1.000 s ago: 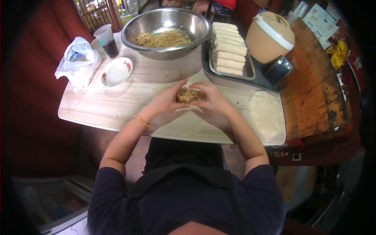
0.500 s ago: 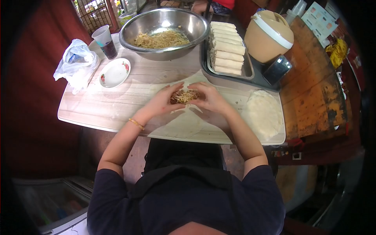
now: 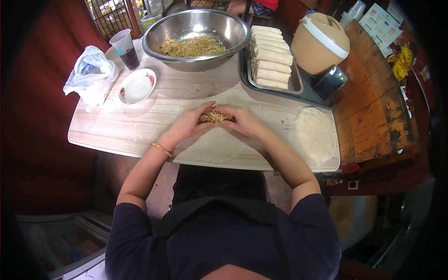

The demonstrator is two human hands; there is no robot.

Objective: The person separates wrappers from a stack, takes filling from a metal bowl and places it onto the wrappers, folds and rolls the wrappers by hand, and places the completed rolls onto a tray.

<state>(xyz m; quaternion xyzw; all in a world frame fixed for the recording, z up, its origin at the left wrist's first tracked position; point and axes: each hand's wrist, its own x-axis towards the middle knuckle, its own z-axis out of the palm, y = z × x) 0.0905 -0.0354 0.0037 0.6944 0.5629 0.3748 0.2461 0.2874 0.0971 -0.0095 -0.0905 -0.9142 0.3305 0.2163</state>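
Observation:
A small mound of shredded filling [image 3: 216, 116] lies on a thin, pale round wrapper [image 3: 214, 147] spread at the table's front edge. My left hand [image 3: 190, 122] curves round the mound's left end, thumb below and fingers above. Round the right end curls my right hand [image 3: 243, 122] in the same way. Both hands press the filling between them, and their fingertips nearly meet. To the right lies a stack of pale round wrappers [image 3: 315, 135]. Behind the hands stands a steel bowl [image 3: 198, 64] with more shredded filling [image 3: 193, 46] in it.
Rolled wrappers [image 3: 271, 58] fill a metal tray [image 3: 298, 84] at the back right, near a beige jug [image 3: 319, 44] and a dark glass [image 3: 330, 83]. A floral dish [image 3: 137, 87], a cup [image 3: 125, 50] and a plastic bag [image 3: 92, 77] stand left. A person's legs show behind.
Both hands have shifted slightly left with the filling and drawn closer around it. The mound looks more compact and lies more level than before.

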